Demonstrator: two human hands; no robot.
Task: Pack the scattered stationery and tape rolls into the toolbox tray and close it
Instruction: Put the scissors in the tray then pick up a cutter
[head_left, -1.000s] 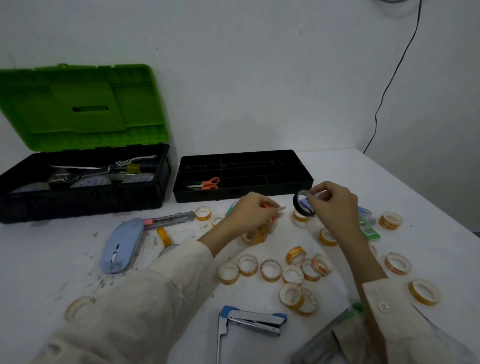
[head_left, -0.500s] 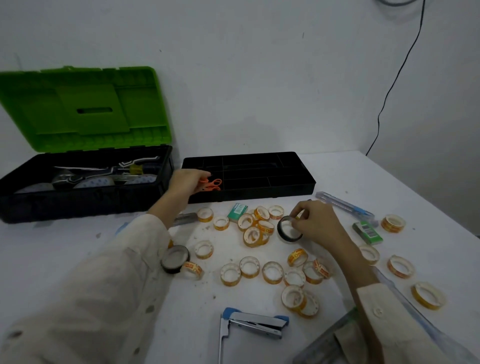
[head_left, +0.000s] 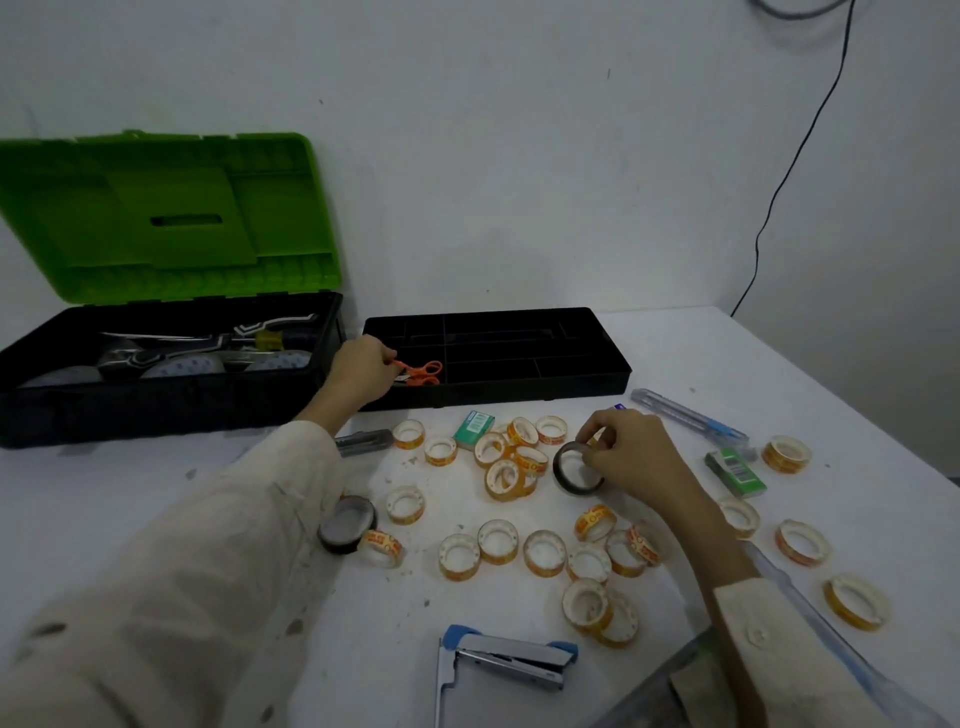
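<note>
In the head view, a black compartmented plastic tray (head_left: 571, 387) lies on the white table (head_left: 104, 499). Its long axis runs left to right along the back wall. It sits just to the right of an open black toolbox (head_left: 156, 410), whose green lid (head_left: 166, 218) is raised against the wall.

In the tray's front left compartment, a pair of orange-handled scissors (head_left: 423, 373) is laid lengthwise with the tray, handles pointing right and blade end pointing left. The left hand (head_left: 361, 366) is held over that blade end with its fingers curled. Whether the scissors are actually pinched cannot be told.

The right hand (head_left: 631, 457) is lowered to the table in front of the tray. A black tape roll (head_left: 566, 475) is gripped at its rim by the curled fingertips. The roll lies nearly flat on the table with its opening turned upward.

Many small orange-and-clear tape rolls (head_left: 497, 540) are scattered between the two arms and out to the right. A second dark tape roll (head_left: 347, 524) lies against the left sleeve (head_left: 234, 545), and a grey utility knife (head_left: 363, 441) is partly hidden by that sleeve, its length running left to right. Two green staple boxes (head_left: 472, 428) are seen, one near the tray and one farther right. A clear blue-tipped cutter (head_left: 688, 415) lies diagonally, from near the tray's right corner towards the front right. A blue-and-silver stapler (head_left: 509, 657) lies open at the near edge.
</note>
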